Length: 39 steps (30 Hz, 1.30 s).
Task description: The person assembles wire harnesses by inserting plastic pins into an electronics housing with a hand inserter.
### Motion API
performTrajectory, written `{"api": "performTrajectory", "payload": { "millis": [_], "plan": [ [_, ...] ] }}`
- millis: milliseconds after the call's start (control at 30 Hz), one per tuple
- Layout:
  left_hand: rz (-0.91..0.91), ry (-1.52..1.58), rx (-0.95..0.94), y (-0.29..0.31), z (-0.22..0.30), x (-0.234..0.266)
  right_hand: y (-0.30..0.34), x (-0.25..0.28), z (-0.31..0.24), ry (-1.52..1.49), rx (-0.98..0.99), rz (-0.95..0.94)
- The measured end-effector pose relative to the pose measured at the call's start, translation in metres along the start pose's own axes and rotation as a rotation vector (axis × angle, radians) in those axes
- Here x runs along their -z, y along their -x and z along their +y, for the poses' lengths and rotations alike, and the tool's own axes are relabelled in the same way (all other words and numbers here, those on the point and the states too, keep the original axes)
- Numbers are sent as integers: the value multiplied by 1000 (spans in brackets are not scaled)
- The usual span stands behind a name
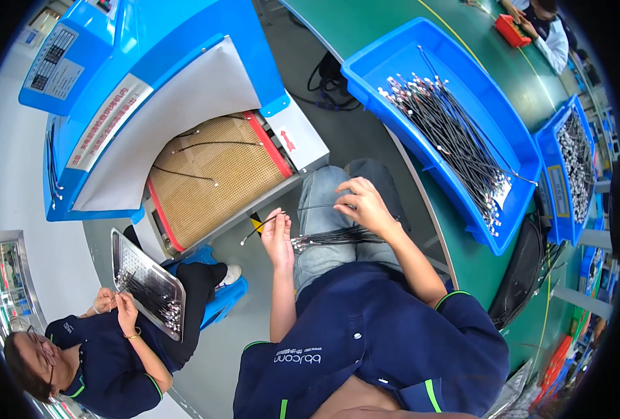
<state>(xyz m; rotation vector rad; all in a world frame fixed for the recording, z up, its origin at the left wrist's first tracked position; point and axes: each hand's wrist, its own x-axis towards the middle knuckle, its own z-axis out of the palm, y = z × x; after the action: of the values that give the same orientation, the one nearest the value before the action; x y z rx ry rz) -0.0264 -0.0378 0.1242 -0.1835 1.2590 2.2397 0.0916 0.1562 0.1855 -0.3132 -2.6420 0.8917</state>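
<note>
A thin black cable (pixel 308 208) with a small pale connector at its end stretches between my two hands above my lap. My left hand (pixel 277 239) is closed on it, and the connector end sticks out to the left, toward the belt machine. At the cable's other part, my right hand (pixel 366 206) pinches it between thumb and fingers. Across my thighs, just below the hands, lies a bundle of black cables (pixel 338 237) with pale connectors at its left end. Several single black cables (pixel 219 144) lie spread on the brown mesh conveyor belt (pixel 215 188) ahead to the left.
A blue machine hood (pixel 205 31) arches over the belt. On the green table (pixel 394 14) at right, a blue bin (pixel 373 59) holds many black cables, beside a second blue bin (pixel 551 174). A co-worker at left handles cables over a metal tray (pixel 125 251); another person sits far right.
</note>
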Motion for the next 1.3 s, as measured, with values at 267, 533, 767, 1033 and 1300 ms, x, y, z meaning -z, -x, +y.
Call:
{"api": "performTrajectory", "payload": {
  "millis": [267, 533, 767, 1033, 1300],
  "plan": [
    [-645, -1265, -286, 33, -6, 15, -38, -36, -42, -83, -97, 56],
    [-890, -1529, -458, 98, -8, 38, -123, -111, -97, -79, -166, 118],
    [-933, -1495, -598, 106, -7, 79, -157, -149, -152, 17, -298, 88],
    [-911, -1467, -736, 135, 11, 64, -95, -105, -176, -174, -180, 250],
    [-1018, -1565, -767, 172, 36, 45, 191, 40, -220, -40, -518, 356]
  ]
}}
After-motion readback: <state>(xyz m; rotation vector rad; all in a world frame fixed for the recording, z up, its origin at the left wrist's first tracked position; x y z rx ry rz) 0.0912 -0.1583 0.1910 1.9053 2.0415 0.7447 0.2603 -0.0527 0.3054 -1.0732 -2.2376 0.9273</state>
